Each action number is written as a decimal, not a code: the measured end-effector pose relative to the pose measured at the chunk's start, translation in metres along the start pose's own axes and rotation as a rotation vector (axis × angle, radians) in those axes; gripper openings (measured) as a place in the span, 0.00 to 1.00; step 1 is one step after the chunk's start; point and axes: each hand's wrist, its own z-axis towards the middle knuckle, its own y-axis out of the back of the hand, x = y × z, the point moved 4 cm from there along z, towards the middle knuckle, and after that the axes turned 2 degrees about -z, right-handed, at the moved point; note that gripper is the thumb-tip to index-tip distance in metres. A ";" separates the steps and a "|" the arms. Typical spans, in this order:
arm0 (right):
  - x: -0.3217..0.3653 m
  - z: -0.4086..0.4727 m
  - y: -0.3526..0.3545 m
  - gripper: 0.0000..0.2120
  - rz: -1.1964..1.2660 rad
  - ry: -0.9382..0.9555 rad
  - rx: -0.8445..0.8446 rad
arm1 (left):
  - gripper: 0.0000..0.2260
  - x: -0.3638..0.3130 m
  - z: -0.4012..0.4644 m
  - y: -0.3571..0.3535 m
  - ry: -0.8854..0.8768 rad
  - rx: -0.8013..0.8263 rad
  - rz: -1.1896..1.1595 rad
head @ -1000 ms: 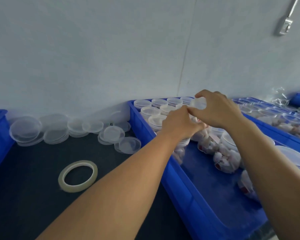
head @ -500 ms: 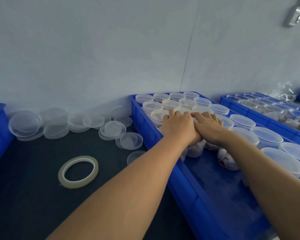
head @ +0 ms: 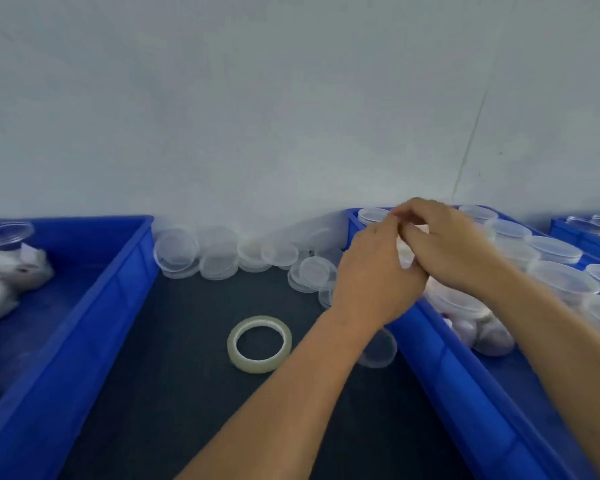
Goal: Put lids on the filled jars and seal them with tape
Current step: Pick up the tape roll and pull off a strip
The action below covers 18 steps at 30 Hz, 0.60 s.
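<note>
My left hand (head: 378,271) and right hand (head: 444,244) meet above the right crate (head: 465,386), fingers curled; what they pinch is blurred. Tape roll (head: 259,344) lies on the surface (head: 174,375).

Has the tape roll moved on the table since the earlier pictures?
No. The tape roll lies at the same spot on the dark mat, below the loose lids; only the camera turned.

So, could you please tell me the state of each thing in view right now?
Tape roll: flat on the dark mat, untouched.
Loose lids: piled along the wall.
Lidded jars: upright in the right blue bin.
Left blue bin: holds white packets.
Left hand: fingers curled, meeting the right hand.
Right hand: pinching something small; blurred.
</note>
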 end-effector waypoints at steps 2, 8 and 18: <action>0.043 -0.005 -0.037 0.10 -0.001 0.096 0.117 | 0.17 0.026 -0.027 0.042 0.060 -0.101 -0.031; 0.115 -0.045 -0.181 0.09 0.019 0.208 0.468 | 0.05 0.121 -0.130 0.138 0.479 -0.242 0.082; 0.127 -0.095 -0.262 0.13 0.255 0.214 0.258 | 0.03 0.171 -0.178 0.169 0.554 -0.304 0.155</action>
